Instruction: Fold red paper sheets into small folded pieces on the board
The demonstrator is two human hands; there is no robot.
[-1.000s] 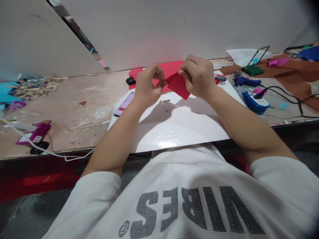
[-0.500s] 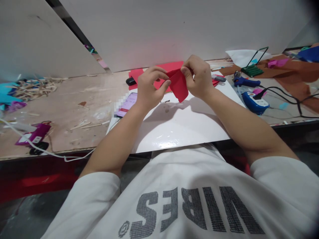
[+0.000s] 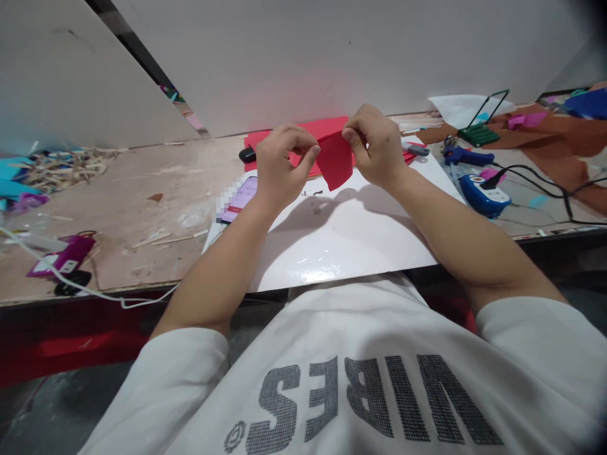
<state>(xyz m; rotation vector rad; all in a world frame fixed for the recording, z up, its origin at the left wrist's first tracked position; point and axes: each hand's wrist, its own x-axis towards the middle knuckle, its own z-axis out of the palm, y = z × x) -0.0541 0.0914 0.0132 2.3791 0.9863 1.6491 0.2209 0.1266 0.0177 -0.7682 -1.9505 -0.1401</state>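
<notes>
A small piece of red paper [image 3: 336,165] hangs between my hands, above a glossy white board [image 3: 351,234]. My left hand [image 3: 287,161] pinches its left upper edge between thumb and fingers. At the right upper corner, my right hand [image 3: 377,142] grips it with thumb against curled index finger. Behind the hands lie larger red sheets [image 3: 327,125], partly covered by them. Beside my left wrist a phone [image 3: 240,197] with a lit screen rests at the board's left side. Small dark marks or scraps show on the board under the paper.
At right are a grey-handled cutter [image 3: 416,149], a blue glue gun [image 3: 469,156], a blue power socket [image 3: 486,196] with a black cord, and a green stand [image 3: 478,134]. At left lie wood sticks [image 3: 71,167], a purple device [image 3: 66,256] and a white cable [image 3: 128,302].
My left hand has shifted slightly left, and the red paper's hanging flap has swung left and now looks flatter. My right hand stays almost in place.
</notes>
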